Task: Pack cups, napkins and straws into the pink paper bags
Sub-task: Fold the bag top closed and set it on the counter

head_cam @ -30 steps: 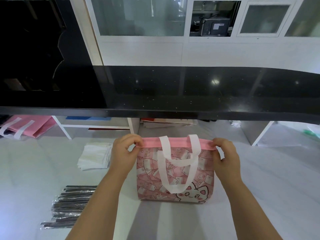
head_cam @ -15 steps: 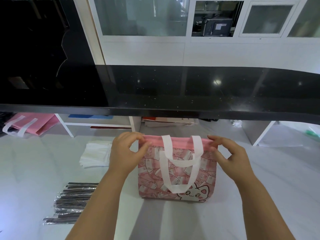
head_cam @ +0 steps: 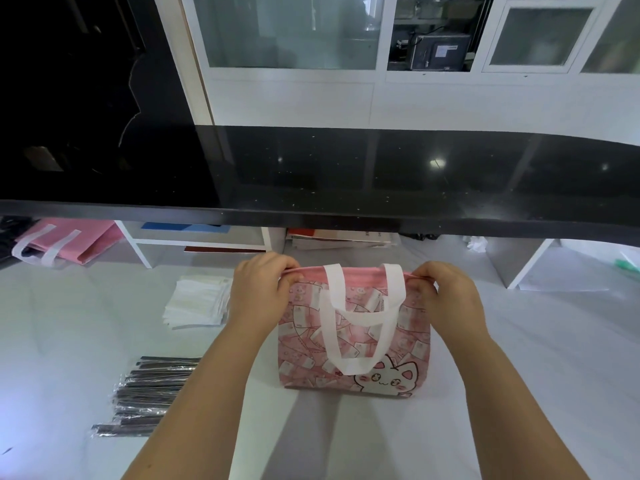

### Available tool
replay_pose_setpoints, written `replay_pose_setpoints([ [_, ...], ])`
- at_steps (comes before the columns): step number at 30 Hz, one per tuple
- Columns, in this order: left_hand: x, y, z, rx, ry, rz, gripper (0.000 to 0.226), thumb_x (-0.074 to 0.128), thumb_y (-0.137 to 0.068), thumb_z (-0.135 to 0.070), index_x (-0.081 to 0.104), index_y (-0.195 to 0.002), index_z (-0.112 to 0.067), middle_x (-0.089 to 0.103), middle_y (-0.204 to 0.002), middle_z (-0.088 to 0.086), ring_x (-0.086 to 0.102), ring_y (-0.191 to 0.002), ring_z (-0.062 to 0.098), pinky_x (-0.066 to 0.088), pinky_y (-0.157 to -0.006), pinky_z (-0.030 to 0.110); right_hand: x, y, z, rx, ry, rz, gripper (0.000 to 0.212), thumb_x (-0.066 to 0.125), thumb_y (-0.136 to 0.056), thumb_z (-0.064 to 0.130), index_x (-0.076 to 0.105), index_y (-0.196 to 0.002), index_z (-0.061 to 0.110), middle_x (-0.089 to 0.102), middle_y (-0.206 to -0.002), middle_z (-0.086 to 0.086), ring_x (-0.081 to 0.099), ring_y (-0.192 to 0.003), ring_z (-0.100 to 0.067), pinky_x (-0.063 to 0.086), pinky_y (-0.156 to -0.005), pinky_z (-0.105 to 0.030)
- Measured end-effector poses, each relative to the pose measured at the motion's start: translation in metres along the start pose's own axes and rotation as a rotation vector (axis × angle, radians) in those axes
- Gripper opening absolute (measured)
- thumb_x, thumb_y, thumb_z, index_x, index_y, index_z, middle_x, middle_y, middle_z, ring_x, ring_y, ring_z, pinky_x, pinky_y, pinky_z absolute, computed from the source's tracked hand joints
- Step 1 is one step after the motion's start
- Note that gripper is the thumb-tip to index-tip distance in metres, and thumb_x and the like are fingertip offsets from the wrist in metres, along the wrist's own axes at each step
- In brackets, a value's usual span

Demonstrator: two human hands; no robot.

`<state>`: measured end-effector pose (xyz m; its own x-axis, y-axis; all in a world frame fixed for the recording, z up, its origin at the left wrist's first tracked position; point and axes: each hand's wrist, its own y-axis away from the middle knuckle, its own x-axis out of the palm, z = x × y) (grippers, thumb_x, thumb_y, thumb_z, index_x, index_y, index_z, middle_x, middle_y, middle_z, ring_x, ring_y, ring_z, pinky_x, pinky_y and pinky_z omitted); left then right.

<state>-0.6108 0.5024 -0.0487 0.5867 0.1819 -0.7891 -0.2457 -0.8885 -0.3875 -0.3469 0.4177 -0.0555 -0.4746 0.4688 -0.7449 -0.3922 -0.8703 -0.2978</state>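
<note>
Grip tightened again: L hand (head_cam: 258, 292) & R hand (head_cam: 446, 297) each pinch top rim of pink bag (head_cam: 301, 344), upright on table (head_cam: 571, 358).

black counter (head_cam: 346, 174): glossy, speckled | white wall (head_cam: 294, 102): panelled, frosted windows (head_cam: 291, 29) | table (head_cam: 519, 341): pale grey

The white table (head_cam: 526, 341) carries a pink bag (head_cam: 410, 341), napkins (head_cam: 199, 303) and wrapped straws (head_cam: 152, 393).

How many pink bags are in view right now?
2. The patterned bag stands mid-table, with the left hand and right hand pinching its top edge. The plain bag lies flat at far left under the black counter; more could be stacked beneath it.
</note>
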Motion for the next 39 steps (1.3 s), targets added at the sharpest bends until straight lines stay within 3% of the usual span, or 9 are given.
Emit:
replay_pose_setpoints([
  [5, -0.011, -0.003, -0.012, 0.021, 0.251, 0.07, 0.021, 0.067, -0.088, -0.036, 0.063, -0.108, -0.042, 0.052, -0.096, -0.036, 0.05, -0.099, -0.014, 0.041, -0.077, 0.014, -0.015, 0.001, 0.015, -0.029, -0.212, -0.029, 0.021, 0.058, -0.095, 0.021, 0.064, -0.099, 0.04, 0.059, -0.098, 0.026, 0.054, -0.09, 0.005, 0.04, -0.071, -0.012],
  [7, -0.008, -0.008, -0.032, 0.101, 0.221, 0.086, 0.028, 0.065, -0.087, -0.043, 0.063, -0.115, -0.042, 0.055, -0.104, -0.035, 0.048, -0.1, -0.016, 0.04, -0.086, 0.019, -0.014, 0.001, 0.035, -0.15, -0.241, -0.003, 0.02, 0.061, -0.092, 0.024, 0.066, -0.106, 0.037, 0.055, -0.098, 0.036, 0.05, -0.095, 0.014, 0.04, -0.076, -0.007],
  [12, 0.016, -0.01, -0.06, 0.293, -0.172, 0.223, 0.017, 0.057, -0.091, -0.041, 0.066, -0.106, -0.039, 0.064, -0.101, -0.015, 0.053, -0.101, 0.012, 0.029, -0.086, 0.034, 0.011, -0.004, 0.052, -0.329, 0.278, 0.235, 0.017, 0.061, -0.089, 0.028, 0.069, -0.104, 0.026, 0.068, -0.1, 0.008, 0.056, -0.1, -0.017, 0.038, -0.091, -0.035],
  [17, 0.029, 0.001, -0.065, 0.249, -0.236, 0.122, 0.015, 0.056, -0.093, -0.023, 0.068, -0.092, -0.032, 0.065, -0.088, -0.012, 0.054, -0.092, 0.013, 0.02, -0.083, 0.031, 0.024, 0.005, 0.052, -0.333, 0.23, 0.069, 0.009, 0.068, -0.083, 0.013, 0.075, -0.084, 0.02, 0.072, -0.08, 0.003, 0.063, -0.081, -0.023, 0.035, -0.082, -0.036],
  [22, 0.019, -0.002, -0.052, 0.268, -0.154, 0.144, 0.015, 0.058, -0.092, -0.045, 0.069, -0.096, -0.035, 0.067, -0.09, -0.015, 0.054, -0.09, 0.009, 0.022, -0.085, 0.029, 0.012, 0.006, 0.048, -0.375, 0.165, 0.081, 0.006, 0.072, -0.083, 0.02, 0.076, -0.088, 0.019, 0.073, -0.082, 0.002, 0.064, -0.08, -0.023, 0.045, -0.08, -0.04],
  [26, -0.004, -0.009, -0.029, 0.248, -0.01, 0.232, 0.019, 0.062, -0.089, -0.045, 0.069, -0.105, -0.037, 0.068, -0.097, -0.019, 0.046, -0.084, 0.0, 0.024, -0.085, 0.028, -0.008, 0.002, 0.03, -0.315, 0.086, 0.094, 0.018, 0.074, -0.082, 0.021, 0.075, -0.1, 0.019, 0.072, -0.095, 0.007, 0.059, -0.087, -0.012, 0.039, -0.075, -0.016],
  [31, 0.001, -0.004, -0.035, 0.173, -0.053, 0.161, 0.007, 0.061, -0.093, -0.033, 0.067, -0.096, -0.031, 0.069, -0.095, -0.015, 0.055, -0.092, 0.008, 0.026, -0.093, 0.029, 0.003, 0.005, 0.035, -0.366, 0.142, 0.059, 0.006, 0.071, -0.082, 0.006, 0.074, -0.084, 0.011, 0.071, -0.079, -0.002, 0.063, -0.075, -0.027, 0.05, -0.074, -0.038],
  [36, 0.003, 0.004, -0.027, 0.175, -0.06, 0.036, 0.013, 0.061, -0.089, -0.043, 0.069, -0.092, -0.033, 0.064, -0.083, -0.02, 0.053, -0.085, 0.005, 0.022, -0.088, 0.026, -0.002, 0.008, 0.031, -0.41, 0.099, -0.027, 0.007, 0.078, -0.078, 0.012, 0.075, -0.084, 0.011, 0.073, -0.08, -0.001, 0.066, -0.074, -0.025, 0.051, -0.074, -0.038],
  [39, -0.005, 0.007, -0.011, 0.146, -0.029, 0.06, 0.021, 0.062, -0.085, -0.048, 0.069, -0.099, -0.033, 0.058, -0.087, -0.024, 0.046, -0.088, 0.004, 0.023, -0.088, 0.027, -0.011, 0.013, 0.014, -0.374, 0.044, 0.032, 0.027, 0.078, -0.078, 0.022, 0.073, -0.104, 0.016, 0.071, -0.1, 0.004, 0.061, -0.088, -0.014, 0.048, -0.082, -0.032],
])
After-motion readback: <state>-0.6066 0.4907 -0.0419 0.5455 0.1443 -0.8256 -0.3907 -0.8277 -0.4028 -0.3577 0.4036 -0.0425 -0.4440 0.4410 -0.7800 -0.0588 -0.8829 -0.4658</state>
